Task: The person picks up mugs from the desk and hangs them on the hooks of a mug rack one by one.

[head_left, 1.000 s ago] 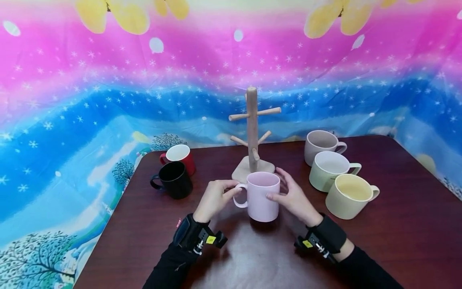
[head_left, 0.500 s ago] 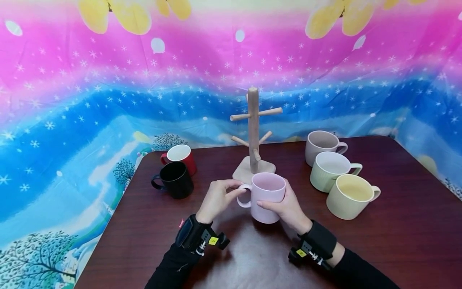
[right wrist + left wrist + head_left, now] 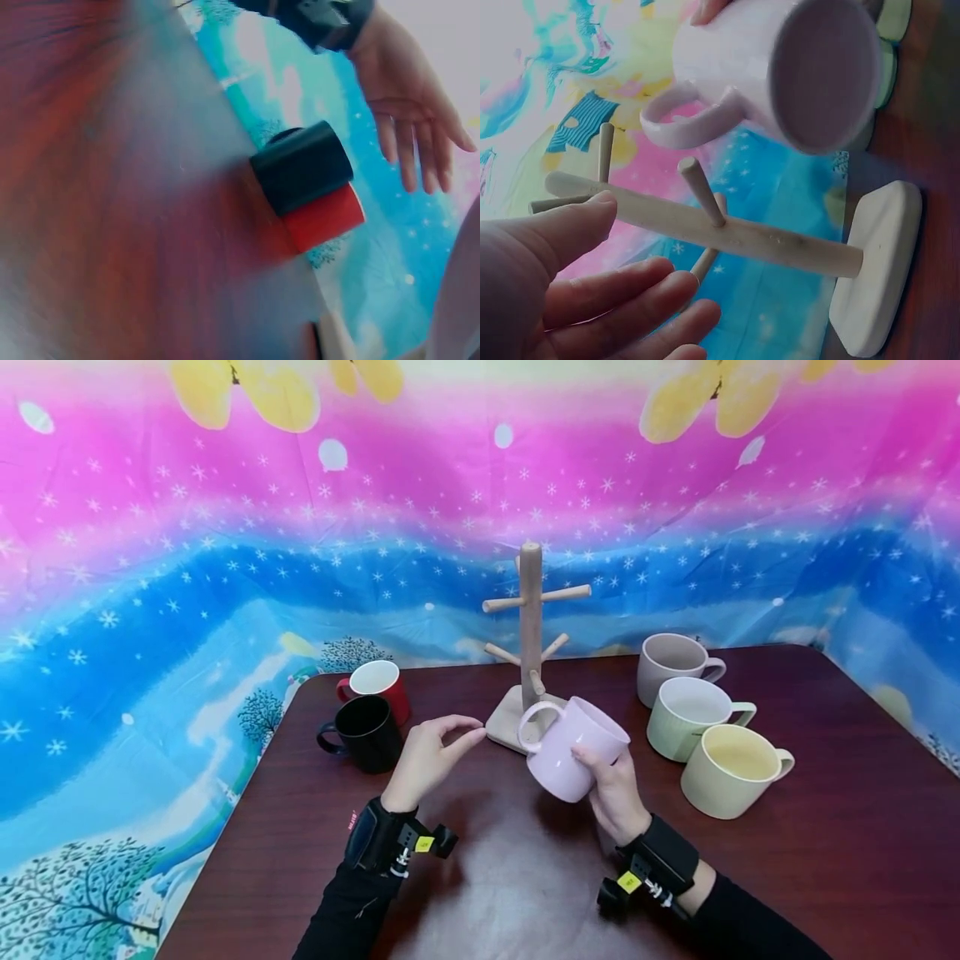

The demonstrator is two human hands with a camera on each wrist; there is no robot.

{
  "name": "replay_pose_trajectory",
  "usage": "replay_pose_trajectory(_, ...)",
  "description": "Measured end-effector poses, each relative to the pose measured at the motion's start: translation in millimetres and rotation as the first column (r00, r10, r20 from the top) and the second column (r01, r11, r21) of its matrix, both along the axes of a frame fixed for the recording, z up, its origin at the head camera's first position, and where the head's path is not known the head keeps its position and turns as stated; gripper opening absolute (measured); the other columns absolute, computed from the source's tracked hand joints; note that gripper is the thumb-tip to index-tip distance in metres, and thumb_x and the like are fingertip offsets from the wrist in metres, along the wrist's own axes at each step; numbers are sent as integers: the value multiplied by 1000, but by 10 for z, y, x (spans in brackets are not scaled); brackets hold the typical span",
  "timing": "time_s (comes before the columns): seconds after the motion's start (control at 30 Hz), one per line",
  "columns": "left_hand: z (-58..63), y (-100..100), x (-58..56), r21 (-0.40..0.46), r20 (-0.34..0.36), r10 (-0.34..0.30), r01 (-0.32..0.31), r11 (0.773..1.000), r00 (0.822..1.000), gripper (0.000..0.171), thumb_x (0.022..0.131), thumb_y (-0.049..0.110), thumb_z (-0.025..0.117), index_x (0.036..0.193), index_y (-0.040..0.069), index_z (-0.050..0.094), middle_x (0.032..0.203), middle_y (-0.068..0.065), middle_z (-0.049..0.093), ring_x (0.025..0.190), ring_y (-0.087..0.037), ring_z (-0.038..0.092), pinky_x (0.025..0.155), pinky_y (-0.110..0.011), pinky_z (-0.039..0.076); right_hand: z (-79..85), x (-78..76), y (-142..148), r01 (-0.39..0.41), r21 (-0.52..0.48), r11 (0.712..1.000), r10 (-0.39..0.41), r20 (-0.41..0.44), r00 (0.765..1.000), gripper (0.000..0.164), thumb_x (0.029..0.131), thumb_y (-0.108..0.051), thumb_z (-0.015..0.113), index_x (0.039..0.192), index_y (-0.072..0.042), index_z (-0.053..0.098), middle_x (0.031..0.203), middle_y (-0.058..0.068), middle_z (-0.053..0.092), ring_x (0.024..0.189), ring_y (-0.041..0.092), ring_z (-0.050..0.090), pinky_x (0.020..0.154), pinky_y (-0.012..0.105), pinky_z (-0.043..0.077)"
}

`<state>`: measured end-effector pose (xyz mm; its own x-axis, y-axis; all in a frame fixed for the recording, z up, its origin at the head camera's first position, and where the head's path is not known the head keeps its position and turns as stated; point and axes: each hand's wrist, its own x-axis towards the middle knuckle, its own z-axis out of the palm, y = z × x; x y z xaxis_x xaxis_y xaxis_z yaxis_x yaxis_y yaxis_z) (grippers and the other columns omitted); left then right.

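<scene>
A pale pink mug (image 3: 566, 752) is tilted in the air in front of the wooden mug tree (image 3: 531, 635), its handle toward the upper left and its mouth to the right. My right hand (image 3: 617, 793) grips the mug's side, thumb across the front. To the left, my left hand (image 3: 435, 756) is apart from the mug, fingers relaxed and holding nothing. In the left wrist view the left hand (image 3: 622, 292) has its fingers spread loosely, with the mug's base (image 3: 826, 75) and handle in sight. The right wrist view shows only a slice of the pink mug (image 3: 457, 300).
On the left stand a black mug (image 3: 369, 735) and a red mug (image 3: 393, 689) with a white inside. To the right are a grey mug (image 3: 660, 672), a pale green mug (image 3: 675, 718) and a yellow mug (image 3: 720, 777). A patterned cloth (image 3: 420, 502) hangs behind the table (image 3: 300, 860).
The right hand has taken firm hold of the pink mug, raised it and tipped it to the right. The left hand has let go of the handle and drawn back to the left.
</scene>
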<state>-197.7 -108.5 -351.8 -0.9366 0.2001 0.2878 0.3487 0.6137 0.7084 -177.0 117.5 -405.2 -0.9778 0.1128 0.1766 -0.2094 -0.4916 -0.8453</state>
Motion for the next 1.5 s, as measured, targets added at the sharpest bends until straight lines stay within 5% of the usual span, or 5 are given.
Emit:
replay_pose_trajectory(0.33,-16,-2,-33,-32,-15,-42,41,999,999,21,86,30,63,98,16,71,94,2,71,68,-12,54,64,-24,42,79,-245,-42,112,-97,989,-111,11,994,42,81,5,53,116,-16,44,107,-2,55,97,11,56,84,26,47)
replay_pose_trajectory(0.57,-59,12,-21,-39,-2,-53,53,998,999,16,85,30,65,94,18,72,91,5,71,80,-8,61,71,-25,47,19,-381,-82,113,-97,989,-108,57,993,44,80,5,54,116,-19,42,110,-1,51,100,12,53,86,26,46)
replay_pose_trajectory(1.03,-54,24,-5,-35,30,-91,92,995,995,16,85,30,65,93,19,73,87,7,70,68,-7,52,60,-21,38,-63,-528,-162,160,-78,984,-151,112,982,43,79,3,58,115,-17,43,106,-4,54,96,9,54,85,23,45)
replay_pose_trajectory(1.5,-73,43,-16,-34,53,-90,92,995,995,15,84,29,67,92,18,73,88,6,70,74,-6,56,64,-22,43,-126,-622,-243,167,-129,977,-153,112,982,47,79,2,61,120,-16,45,109,-3,55,100,11,54,86,23,46)
